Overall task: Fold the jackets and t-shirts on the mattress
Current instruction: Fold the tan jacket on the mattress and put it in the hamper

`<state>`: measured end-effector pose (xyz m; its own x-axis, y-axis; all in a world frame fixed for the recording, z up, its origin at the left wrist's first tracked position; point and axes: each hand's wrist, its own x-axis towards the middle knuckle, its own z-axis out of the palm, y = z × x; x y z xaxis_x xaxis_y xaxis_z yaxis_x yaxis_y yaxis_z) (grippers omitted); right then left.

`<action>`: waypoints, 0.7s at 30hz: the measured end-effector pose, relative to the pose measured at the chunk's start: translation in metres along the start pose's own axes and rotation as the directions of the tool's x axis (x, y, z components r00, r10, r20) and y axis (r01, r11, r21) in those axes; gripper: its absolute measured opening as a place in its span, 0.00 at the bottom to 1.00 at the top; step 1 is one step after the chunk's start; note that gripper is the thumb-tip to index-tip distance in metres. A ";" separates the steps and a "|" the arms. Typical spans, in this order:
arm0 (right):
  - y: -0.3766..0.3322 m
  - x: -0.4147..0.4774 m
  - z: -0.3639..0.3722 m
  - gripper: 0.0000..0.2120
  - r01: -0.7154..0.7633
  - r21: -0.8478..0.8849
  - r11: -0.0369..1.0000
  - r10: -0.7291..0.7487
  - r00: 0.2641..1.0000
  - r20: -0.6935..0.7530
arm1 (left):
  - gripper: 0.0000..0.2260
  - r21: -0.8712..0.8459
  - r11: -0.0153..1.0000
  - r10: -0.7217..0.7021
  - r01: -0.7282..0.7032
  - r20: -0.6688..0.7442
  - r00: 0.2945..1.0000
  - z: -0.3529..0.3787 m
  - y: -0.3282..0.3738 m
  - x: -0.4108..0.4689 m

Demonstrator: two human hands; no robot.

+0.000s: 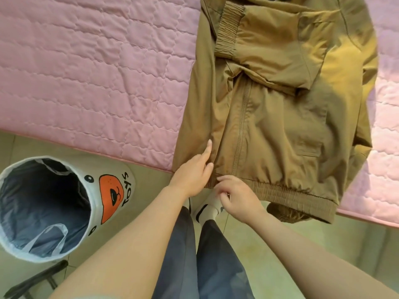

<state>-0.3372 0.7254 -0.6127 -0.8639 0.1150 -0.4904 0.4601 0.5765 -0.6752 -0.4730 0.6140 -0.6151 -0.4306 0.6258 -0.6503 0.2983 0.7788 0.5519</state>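
Observation:
A brown zip-up jacket (278,117) lies front-up on the pink quilted mattress (86,72), its elastic hem hanging over the near edge. One sleeve is folded across the chest, its ribbed cuff (226,29) at the upper left. My left hand (192,171) rests on the jacket's lower left corner with straight fingers. My right hand (235,197) has curled fingers at the hem near the zip's bottom end; whether it pinches the fabric is unclear.
A white fabric bin (54,210) with an orange bear face and a plastic liner stands on the floor at the left. A dark folding frame (36,281) lies below it. My legs and socked feet stand against the mattress edge.

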 end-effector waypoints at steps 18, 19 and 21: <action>0.002 0.053 -0.018 0.14 -0.477 0.637 0.605 0.638 0.769 -0.030 | 0.24 -0.792 0.544 -0.457 0.278 -0.002 0.890 -0.008 -0.029 -0.020; -0.002 0.053 -0.019 0.11 -0.470 0.561 0.681 0.626 0.772 -0.113 | 0.24 -0.743 0.587 -0.476 0.321 0.004 0.879 -0.007 -0.030 -0.018; -0.013 0.056 -0.022 0.13 -0.420 0.400 0.815 0.543 0.793 -0.275 | 0.26 -0.600 0.708 -0.511 0.372 -0.073 0.856 -0.007 -0.033 -0.014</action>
<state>-0.3963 0.7424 -0.6190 -0.4915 0.6273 -0.6041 0.8194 0.0983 -0.5647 -0.4824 0.5794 -0.6206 -0.5833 0.1343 -0.8011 -0.4599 0.7583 0.4621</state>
